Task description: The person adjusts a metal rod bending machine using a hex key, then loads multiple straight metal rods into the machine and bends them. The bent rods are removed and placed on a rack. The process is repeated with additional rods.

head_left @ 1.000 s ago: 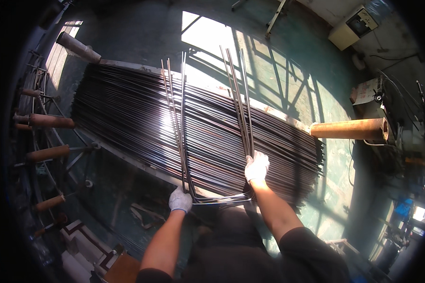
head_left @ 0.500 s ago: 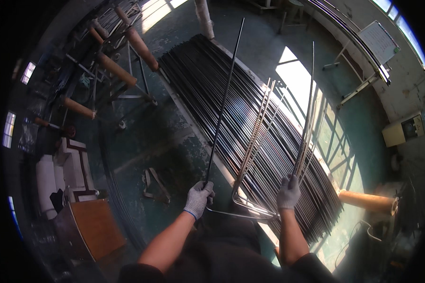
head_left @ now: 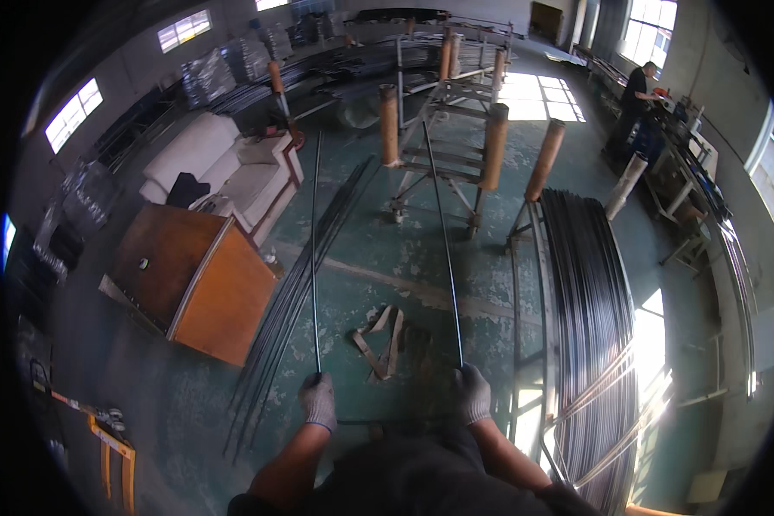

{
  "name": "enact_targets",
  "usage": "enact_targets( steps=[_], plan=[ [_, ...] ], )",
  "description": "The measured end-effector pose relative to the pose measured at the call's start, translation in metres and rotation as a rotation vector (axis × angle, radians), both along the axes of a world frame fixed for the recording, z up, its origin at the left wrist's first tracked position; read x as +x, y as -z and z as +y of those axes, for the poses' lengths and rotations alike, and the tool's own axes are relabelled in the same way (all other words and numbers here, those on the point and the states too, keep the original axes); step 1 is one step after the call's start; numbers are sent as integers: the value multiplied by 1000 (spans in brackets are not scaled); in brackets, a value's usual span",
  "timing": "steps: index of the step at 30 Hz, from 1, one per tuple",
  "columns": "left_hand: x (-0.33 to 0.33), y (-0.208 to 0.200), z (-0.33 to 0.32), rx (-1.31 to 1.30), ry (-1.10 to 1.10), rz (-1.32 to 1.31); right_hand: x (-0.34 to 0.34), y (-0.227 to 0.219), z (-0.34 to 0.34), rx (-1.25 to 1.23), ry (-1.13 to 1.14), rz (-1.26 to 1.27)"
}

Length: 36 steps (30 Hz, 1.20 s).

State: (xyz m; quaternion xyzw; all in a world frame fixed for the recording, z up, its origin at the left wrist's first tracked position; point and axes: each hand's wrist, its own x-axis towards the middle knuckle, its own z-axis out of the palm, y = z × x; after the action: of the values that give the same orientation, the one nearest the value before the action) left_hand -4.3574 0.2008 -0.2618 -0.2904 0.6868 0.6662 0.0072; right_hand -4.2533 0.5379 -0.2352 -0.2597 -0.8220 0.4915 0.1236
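My left hand point(head_left: 317, 400), in a pale knitted glove, is closed around one leg of a thin dark metal rod point(head_left: 449, 258) bent into a U. My right hand point(head_left: 471, 396), gloved alike, grips the other leg. Both legs point forward, away from me, roughly side by side. The rod's cross part runs close in front of my body between the hands. To the right, several bent shiny rods point(head_left: 600, 385) lie over a rack of long dark straight rods point(head_left: 580, 275), apart from my hands.
Loose long rods point(head_left: 297, 297) lie on the floor at left, beside an orange-brown wooden cabinet point(head_left: 228, 297) and a pale sofa point(head_left: 206, 163). A strap point(head_left: 390, 344) lies ahead. Beyond stands a metal frame with brown posts point(head_left: 494, 146). Another person point(head_left: 635, 103) stands at a far-right bench.
My view has turned left. Both hands have carried the bent rod away from the rack, leaving the other bent rods there. The rack now sits at my right.
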Motion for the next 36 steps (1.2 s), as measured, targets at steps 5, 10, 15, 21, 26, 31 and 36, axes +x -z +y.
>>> enact_targets(
  steps=[5, 10, 15, 21, 26, 31, 36],
  plan=[
    [-20, 1, -144, -26, -217, 9, -106, 7, -132, 112, -213, -4],
    [-60, 16, -232, 98, -445, 97, -229, 8, -245, 147, -399, 124],
    [-128, 12, -327, 96, -504, 9, -368, 23, -357, 120, -556, 106],
    [-212, -15, -444, 21, -632, -5, -529, 40, -512, 133, -742, 140],
    [-258, 5, -537, -50, -662, -8, -624, 51, -642, 125, -815, 125],
    [-312, 42, -630, -255, -591, -126, -692, 62, -745, 65, -864, 55],
    [-353, 30, -683, -432, -520, -175, -746, 75, -815, 237, -911, 17]
  ],
)
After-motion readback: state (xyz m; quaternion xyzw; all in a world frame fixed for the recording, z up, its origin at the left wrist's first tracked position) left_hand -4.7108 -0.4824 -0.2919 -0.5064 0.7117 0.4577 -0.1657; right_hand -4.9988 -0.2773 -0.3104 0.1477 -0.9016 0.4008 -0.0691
